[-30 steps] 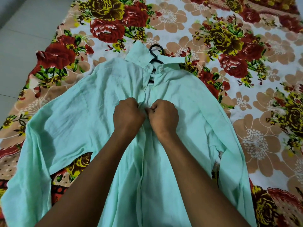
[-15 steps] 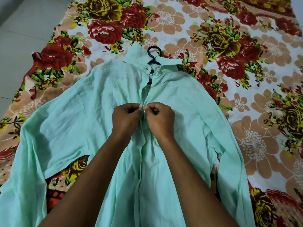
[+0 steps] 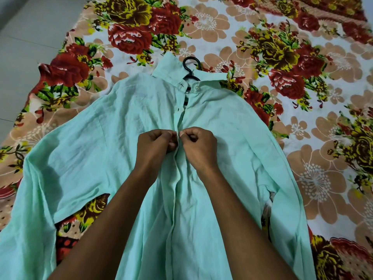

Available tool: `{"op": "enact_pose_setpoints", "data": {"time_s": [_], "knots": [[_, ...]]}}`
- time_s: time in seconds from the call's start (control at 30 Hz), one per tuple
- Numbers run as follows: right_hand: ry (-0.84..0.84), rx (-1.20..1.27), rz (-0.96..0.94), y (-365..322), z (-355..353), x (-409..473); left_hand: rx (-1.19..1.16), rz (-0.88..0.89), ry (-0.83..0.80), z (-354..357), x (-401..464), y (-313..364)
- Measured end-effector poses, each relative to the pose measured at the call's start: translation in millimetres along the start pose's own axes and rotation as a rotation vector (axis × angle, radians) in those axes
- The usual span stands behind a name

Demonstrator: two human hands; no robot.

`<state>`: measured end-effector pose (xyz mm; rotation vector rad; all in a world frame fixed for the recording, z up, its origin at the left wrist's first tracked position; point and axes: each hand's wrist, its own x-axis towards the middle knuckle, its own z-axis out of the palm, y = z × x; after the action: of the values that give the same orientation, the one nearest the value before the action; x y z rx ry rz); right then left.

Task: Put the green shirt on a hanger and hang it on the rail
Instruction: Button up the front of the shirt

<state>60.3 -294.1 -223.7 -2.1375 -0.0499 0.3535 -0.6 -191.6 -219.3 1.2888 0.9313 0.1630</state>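
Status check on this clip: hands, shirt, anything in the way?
Left hand and right hand pinching green shirt front edges together. Shirt flat on floral bedsheet, hanger hook out at collar. No rail in view, nothing obstructing.

The green shirt (image 3: 125, 138) looks like thin, matt, crinkly woven cloth. The hanger (image 3: 190, 66) is glossy black plastic, and the flowery bedsheet (image 3: 302, 98) is smooth printed fabric.

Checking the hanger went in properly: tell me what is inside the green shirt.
A black hanger: its hook sticks out past the collar, and dark bars show in the open neck of the green shirt. Its arms are covered by cloth, so their seating is hidden.
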Motion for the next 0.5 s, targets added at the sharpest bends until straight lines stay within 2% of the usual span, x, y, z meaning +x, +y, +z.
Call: {"op": "enact_pose_setpoints", "data": {"time_s": [0.23,0.4,0.5], "knots": [[-0.08,0.041,-0.01,3,-3,2,0.062,0.02,-0.055,-2,5,3],[-0.222,0.063,-0.034,5,-13,-1,0.105,0.021,-0.083,-5,11,3],[-0.177,0.039,-0.07,6,-12,-1,0.09,-0.014,-0.107,-4,11,4]]}}
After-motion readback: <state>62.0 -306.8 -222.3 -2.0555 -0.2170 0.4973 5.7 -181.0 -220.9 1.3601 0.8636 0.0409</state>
